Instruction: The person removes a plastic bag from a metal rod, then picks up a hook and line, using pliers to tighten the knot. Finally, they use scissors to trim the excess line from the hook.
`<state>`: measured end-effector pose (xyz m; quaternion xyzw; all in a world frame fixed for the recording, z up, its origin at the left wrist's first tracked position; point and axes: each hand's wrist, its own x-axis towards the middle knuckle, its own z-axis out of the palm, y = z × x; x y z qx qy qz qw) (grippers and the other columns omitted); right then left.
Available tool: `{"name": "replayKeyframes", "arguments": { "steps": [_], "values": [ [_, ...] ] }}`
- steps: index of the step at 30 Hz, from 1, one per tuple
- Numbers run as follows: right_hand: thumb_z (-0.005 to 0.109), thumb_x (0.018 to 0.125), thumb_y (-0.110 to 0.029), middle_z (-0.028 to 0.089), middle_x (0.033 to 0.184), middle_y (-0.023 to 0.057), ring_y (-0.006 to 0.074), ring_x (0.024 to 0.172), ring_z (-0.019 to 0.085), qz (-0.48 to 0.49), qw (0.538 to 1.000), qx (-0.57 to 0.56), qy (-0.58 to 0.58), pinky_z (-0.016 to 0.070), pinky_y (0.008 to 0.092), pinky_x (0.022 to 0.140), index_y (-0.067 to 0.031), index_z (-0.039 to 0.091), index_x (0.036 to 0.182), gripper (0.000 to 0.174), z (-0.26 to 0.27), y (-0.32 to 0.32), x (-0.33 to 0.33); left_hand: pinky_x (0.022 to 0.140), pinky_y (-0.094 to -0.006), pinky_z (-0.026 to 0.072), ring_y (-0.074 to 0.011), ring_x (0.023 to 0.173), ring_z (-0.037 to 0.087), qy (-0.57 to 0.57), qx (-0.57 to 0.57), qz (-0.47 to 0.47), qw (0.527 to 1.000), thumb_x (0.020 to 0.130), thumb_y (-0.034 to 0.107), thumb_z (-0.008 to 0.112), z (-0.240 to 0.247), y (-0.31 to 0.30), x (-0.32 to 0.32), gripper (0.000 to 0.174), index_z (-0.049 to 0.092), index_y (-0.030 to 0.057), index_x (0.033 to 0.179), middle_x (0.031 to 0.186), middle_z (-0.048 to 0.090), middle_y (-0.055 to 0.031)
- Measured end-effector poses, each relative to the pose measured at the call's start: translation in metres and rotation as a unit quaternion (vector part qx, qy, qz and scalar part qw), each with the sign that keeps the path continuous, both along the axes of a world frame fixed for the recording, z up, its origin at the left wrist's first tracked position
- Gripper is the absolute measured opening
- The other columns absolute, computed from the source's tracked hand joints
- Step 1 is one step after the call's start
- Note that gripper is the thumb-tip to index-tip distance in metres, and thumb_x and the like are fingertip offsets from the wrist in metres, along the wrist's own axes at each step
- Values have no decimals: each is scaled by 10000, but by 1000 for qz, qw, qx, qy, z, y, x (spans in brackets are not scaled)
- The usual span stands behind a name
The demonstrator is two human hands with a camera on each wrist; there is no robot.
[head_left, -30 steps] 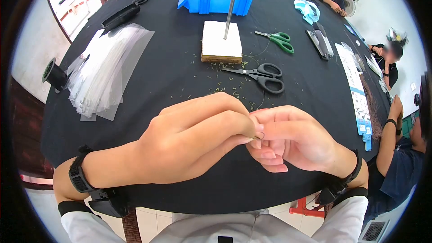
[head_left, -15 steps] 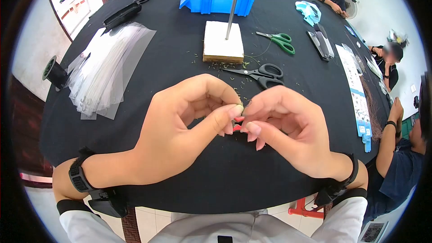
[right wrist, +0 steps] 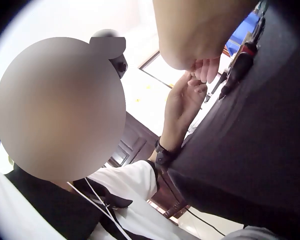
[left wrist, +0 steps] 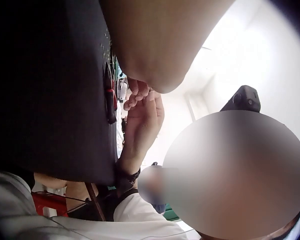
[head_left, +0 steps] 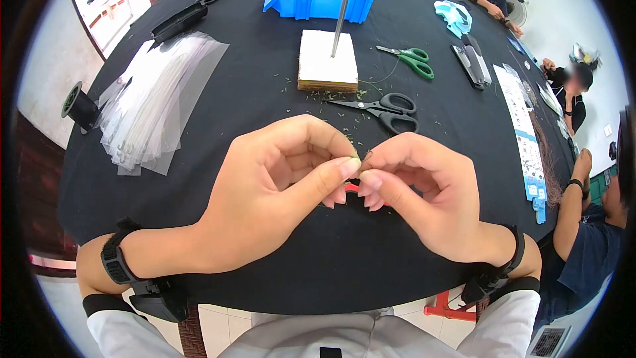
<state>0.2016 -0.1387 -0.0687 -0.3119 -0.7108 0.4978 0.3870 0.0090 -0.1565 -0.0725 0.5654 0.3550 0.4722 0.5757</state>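
Over the front of the table, my left hand (head_left: 265, 199) pinches with thumb and index finger, its other fingers curled beneath. My right hand (head_left: 437, 192) meets it fingertip to fingertip, also in a pinch. Between them shows a tiny, thin, dark hook-like piece (head_left: 368, 157), mostly covered by the fingertips. Below the hands lies a red and black tool (right wrist: 238, 70), largely hidden from the head view. Black-handled scissors (head_left: 391, 111) lie just beyond the fingers, among small greenish clippings (head_left: 363, 119).
A metal rod rises from a white-topped block (head_left: 318, 59), with a blue bin (head_left: 324, 0) behind. Green scissors (head_left: 412, 59) and a stapler (head_left: 472, 63) lie to the right. Clear plastic sleeves (head_left: 159, 106) and a spool (head_left: 79, 109) are at the left. Other people sit along the right.
The hands have turned from left hand lapping over right to fingertips meeting with both thumbs facing up. In the last half second they have drawn slightly closer together.
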Motion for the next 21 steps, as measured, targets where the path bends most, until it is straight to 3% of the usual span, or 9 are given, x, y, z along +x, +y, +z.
{"name": "replayKeyframes", "arguments": {
  "steps": [3, 6, 12, 15, 21],
  "values": [
    [567, 910, -66, 625, 843, 65, 86, 707, 607, 52, 983, -164, 62, 504, 204, 623, 22, 587, 978, 113, 4, 4, 5, 664, -240, 491, -112, 746, 587, 39, 76, 7, 996, 880, 10, 577, -2, 0, -1, 111, 556, -51, 971, 888, 595, -88],
    [544, 925, -80, 621, 848, 77, 76, 711, 595, 70, 971, -213, 88, 502, 209, 636, 26, 583, 981, 126, 4, 5, 6, 670, -242, 500, -121, 751, 596, 103, 174, 15, 979, 860, -30, 581, -5, 3, -3, 94, 566, -51, 951, 896, 595, -99],
    [529, 921, -48, 612, 849, 62, 77, 747, 590, 31, 985, -152, 80, 498, 211, 654, 29, 580, 975, 107, 4, -1, 3, 631, -248, 508, -145, 709, 616, 189, 304, 49, 932, 791, -80, 620, -5, 5, -4, 112, 600, -34, 892, 877, 609, -120],
    [504, 922, -33, 614, 827, 86, 114, 729, 599, 4, 995, -91, 30, 511, 254, 646, 40, 562, 947, 97, 9, -3, 0, 623, -253, 510, -156, 696, 623, 227, 352, 68, 906, 756, -87, 640, -3, 6, -5, 129, 610, -29, 868, 850, 618, -121],
    [502, 929, -35, 612, 834, 82, 105, 737, 590, 18, 998, -55, 15, 498, 253, 671, 40, 561, 942, 96, 6, -3, 1, 608, -263, 507, -179, 698, 630, 255, 425, 93, 864, 704, -92, 664, -5, 8, -3, 164, 614, -24, 846, 817, 625, -126]
  ]
}}
